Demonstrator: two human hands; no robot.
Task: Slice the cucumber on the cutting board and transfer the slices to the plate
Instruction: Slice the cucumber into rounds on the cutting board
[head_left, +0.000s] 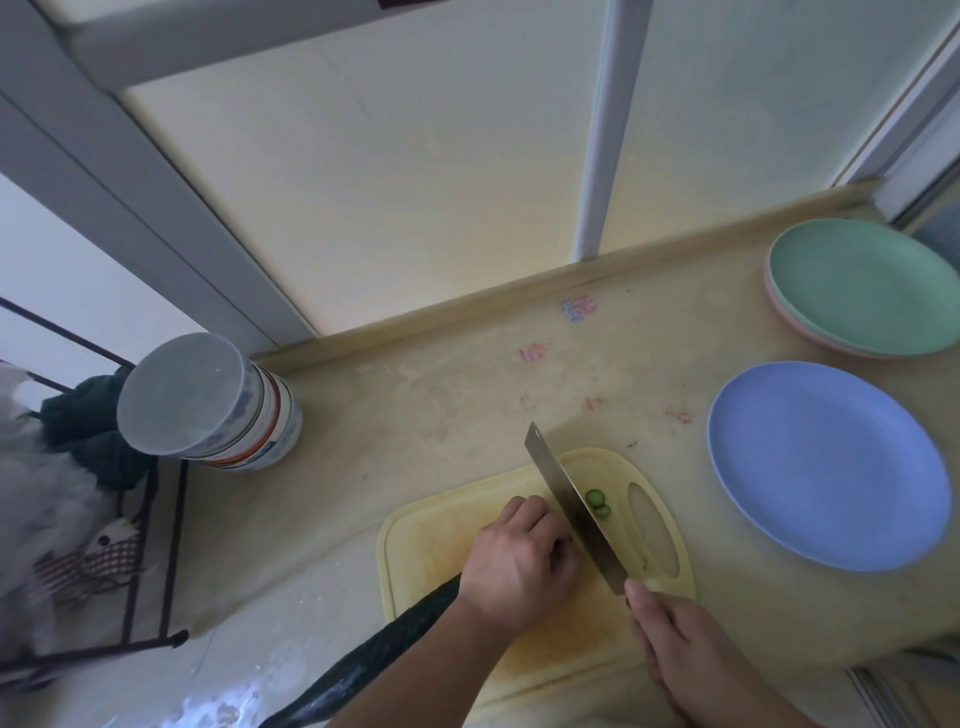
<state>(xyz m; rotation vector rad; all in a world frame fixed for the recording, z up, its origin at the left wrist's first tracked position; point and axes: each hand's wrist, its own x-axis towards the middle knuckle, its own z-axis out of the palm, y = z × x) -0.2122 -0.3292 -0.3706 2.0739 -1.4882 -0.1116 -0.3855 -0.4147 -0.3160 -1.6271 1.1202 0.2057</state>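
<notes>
On the yellow cutting board (431, 540), her left hand (519, 561) curls over the long, firm, likely slippery cucumber (374, 654) beside the cleaver (571, 509), whose handle her right hand (675, 639) grips.

Beige countertop (441, 415), yellow cutting board (431, 540), blue plate (826, 467), green plate (862, 286), stacked bowls (218, 405)

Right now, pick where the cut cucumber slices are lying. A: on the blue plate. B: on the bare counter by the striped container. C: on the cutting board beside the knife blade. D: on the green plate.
C: the few cucumber slices lie on the yellow cutting board, just right of the knife blade, while the blue plate and the green plate hold none.
</notes>
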